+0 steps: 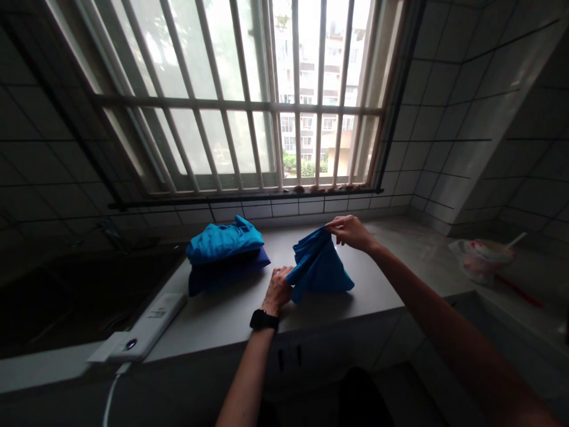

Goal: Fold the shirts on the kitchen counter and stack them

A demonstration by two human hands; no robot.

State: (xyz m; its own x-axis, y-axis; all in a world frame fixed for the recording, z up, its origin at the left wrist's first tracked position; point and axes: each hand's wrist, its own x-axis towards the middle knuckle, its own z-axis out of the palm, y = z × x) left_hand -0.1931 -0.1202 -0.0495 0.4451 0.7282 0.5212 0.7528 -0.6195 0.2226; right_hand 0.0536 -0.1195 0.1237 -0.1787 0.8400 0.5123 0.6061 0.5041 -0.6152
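A blue cloth [320, 264] hangs in loose folds over the counter, its lower edge resting on the surface. Its top corner is pinched between the thumb and fingers of my right hand [349, 231], raised above the counter. Down at the cloth's left side is my left hand [280, 287], low over the counter, with a black watch on the wrist. The fingertips of that hand meet the cloth's edge and are partly hidden, so I cannot tell whether they grip it. To the left lies a stack of folded fabric, bright blue [226, 240] over dark blue [231, 270].
A white power strip [153, 323] with a plug and cable lies at the counter's left front, beside a dark sink [89, 290]. On the right are a plastic bag [482, 258] and a red-handled thing [518, 290]. Behind the counter [377, 284] is a barred window [249, 107].
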